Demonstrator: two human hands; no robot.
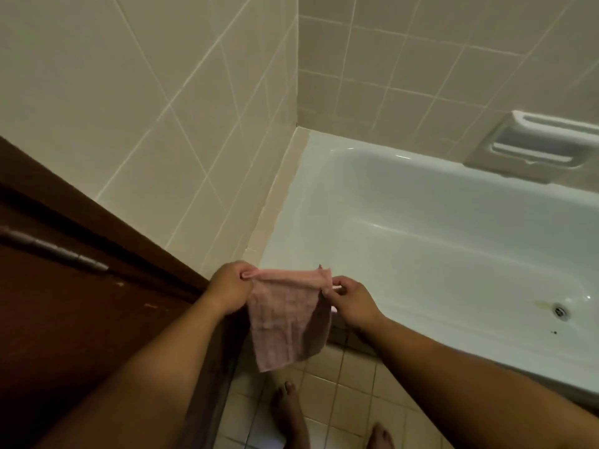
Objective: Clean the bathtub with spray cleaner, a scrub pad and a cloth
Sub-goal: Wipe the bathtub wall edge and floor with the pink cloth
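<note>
Two hands up, one cloth (pixel 288 315) between them: the left hand (pixel 228 286) pinches its top left corner, the right hand (pixel 351 301) pinches the top right, and the pink cloth hangs down below both, spread flat (one lower corner dangling over the floor tiles (pixel 340 377)). Beyond the right hand lies one white tub (pixel 421 228), with a single drain (pixel 560 311) far out to that hand's right. One soap dish (pixel 538 140) sits on the wall above. Two bare feet (pixel 288 413) show below the cloth. One brown door (pixel 64 303) stands left of the left hand.
</note>
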